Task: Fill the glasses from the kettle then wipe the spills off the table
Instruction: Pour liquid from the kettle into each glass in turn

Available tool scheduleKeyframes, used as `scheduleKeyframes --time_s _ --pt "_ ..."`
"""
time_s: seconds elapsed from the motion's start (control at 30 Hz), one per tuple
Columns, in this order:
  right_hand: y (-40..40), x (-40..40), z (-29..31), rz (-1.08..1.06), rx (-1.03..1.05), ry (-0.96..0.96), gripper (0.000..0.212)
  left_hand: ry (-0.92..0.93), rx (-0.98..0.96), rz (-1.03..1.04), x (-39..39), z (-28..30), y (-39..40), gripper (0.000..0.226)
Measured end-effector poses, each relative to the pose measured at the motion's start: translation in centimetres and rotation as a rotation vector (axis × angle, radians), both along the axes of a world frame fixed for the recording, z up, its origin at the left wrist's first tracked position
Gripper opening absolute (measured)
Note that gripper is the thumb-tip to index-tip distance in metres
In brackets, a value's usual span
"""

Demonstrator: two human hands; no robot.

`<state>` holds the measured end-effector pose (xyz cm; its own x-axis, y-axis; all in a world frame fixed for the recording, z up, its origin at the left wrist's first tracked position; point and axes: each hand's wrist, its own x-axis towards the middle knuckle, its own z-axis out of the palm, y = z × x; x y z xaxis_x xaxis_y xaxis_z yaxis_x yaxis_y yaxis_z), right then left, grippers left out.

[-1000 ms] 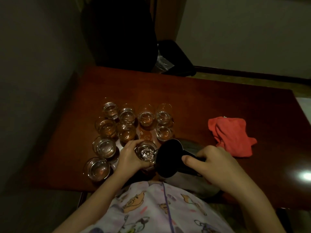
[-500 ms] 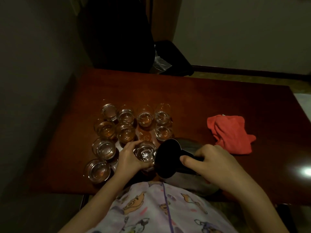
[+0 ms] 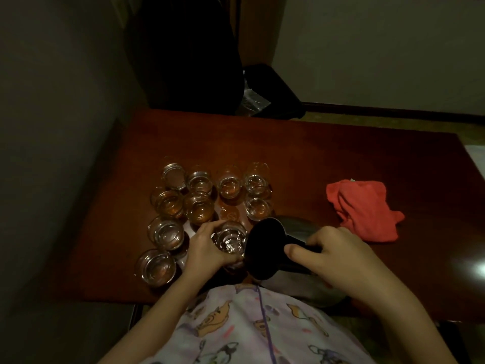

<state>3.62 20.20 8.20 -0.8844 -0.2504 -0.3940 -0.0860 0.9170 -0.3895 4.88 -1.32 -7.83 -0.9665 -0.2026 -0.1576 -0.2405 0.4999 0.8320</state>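
My left hand (image 3: pixel 207 248) grips a small glass (image 3: pixel 230 239) near the table's front edge; liquid glints inside it. My right hand (image 3: pixel 338 254) holds the dark handle of the kettle (image 3: pixel 265 249), which is tipped left so its dark round lid faces me and its metal body lies behind my hand. The kettle's mouth touches the held glass. Several other glasses (image 3: pixel 198 208) stand clustered on the red-brown table (image 3: pixel 315 158), most holding amber or clear liquid. A small wet patch (image 3: pixel 229 212) shines between the glasses.
A crumpled red cloth (image 3: pixel 364 208) lies on the table to the right of the kettle. A dark chair (image 3: pixel 189 53) and a dark bag (image 3: pixel 273 93) stand beyond the far edge. A wall runs along the left.
Both hands stay put with the glass and tipped kettle. The view has shifted slightly.
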Motion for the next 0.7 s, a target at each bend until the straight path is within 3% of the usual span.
scheduleKeyframes --time_s 0.7 --pt "0.05 -0.19 0.05 0.017 -0.015 -0.023 0.055 0.024 -0.021 -0.019 -0.04 -0.31 0.02 0.082"
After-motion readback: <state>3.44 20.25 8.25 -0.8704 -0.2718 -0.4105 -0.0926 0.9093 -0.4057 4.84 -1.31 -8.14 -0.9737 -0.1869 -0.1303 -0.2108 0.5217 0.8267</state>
